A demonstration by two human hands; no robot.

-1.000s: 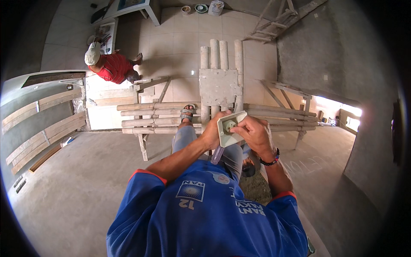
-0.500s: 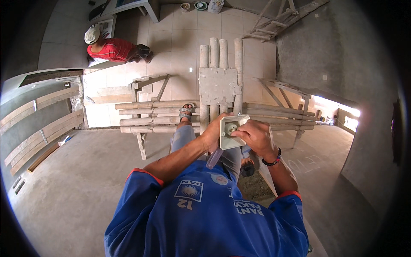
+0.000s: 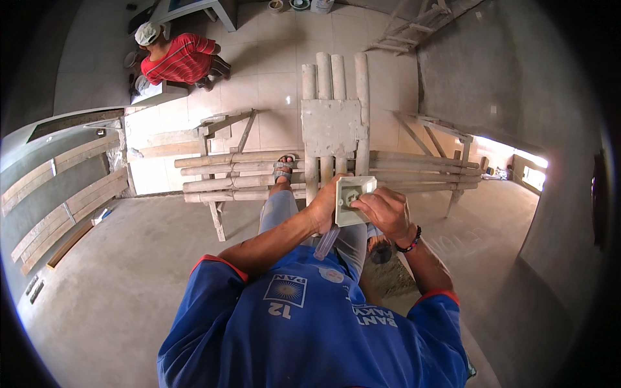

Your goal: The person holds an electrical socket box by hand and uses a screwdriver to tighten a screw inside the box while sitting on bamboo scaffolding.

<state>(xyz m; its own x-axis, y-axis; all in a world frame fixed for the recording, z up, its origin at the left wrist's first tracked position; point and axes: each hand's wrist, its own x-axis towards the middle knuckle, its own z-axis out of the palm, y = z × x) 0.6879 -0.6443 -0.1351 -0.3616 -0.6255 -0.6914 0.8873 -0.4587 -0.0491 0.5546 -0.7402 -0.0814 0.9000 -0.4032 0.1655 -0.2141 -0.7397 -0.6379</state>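
A square cream plastic box (image 3: 345,217) with a raised rim and a round fitting (image 3: 351,196) inside is held up in front of my chest. My left hand (image 3: 323,205) is closed around its left side. My right hand (image 3: 386,210) reaches over the right rim, fingers bent in a pinch at the round fitting; the fingertips are partly hidden. From beneath my left hand a clear plastic strip (image 3: 327,242) sticks out toward my shirt, and whether it joins the box cannot be seen.
Below me runs a scaffold of bamboo poles (image 3: 220,169) on wooden trestles, my sandalled foot (image 3: 283,167) on it. More poles (image 3: 361,84) carry a plaster-crusted board (image 3: 331,126). A person in red (image 3: 184,58) stands at far left. Containers (image 3: 299,5) stand at the back.
The box has shifted slightly right and turned a little in my left hand. My right fingers stay at the fitting. The person in red has turned and moved slightly.
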